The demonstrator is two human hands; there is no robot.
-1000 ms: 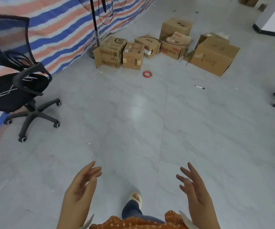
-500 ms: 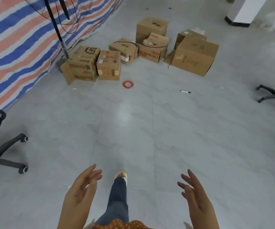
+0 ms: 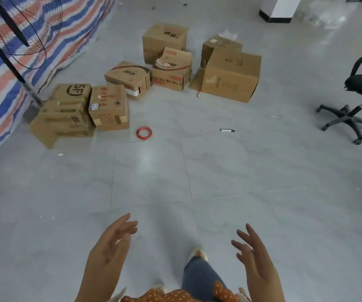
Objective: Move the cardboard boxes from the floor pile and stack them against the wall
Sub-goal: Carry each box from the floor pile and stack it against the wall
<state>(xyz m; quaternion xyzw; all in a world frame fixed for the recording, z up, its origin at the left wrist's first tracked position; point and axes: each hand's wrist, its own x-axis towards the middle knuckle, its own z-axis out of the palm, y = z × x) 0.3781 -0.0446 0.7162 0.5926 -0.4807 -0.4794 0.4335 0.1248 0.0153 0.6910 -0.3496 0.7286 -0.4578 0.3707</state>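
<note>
Boxes (image 3: 154,77) heaped on the floor (image 3: 219,182) at twelve o'clock, well apart from both hands. Chair (image 3: 354,97) out at two. Left hand (image 3: 108,251) and right hand (image 3: 255,260) spread wide, gripping nothing. Red coil (image 3: 144,133), pen (image 3: 227,130) lying between.

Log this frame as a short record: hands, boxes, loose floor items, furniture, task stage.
hands: left hand and right hand open, empty
boxes: cardboard boxes scattered on floor, ahead
loose items: red coil, black marker, red pen
furniture: office chair right; fan stand left by striped tarp
stage: no box gripped yet
</note>
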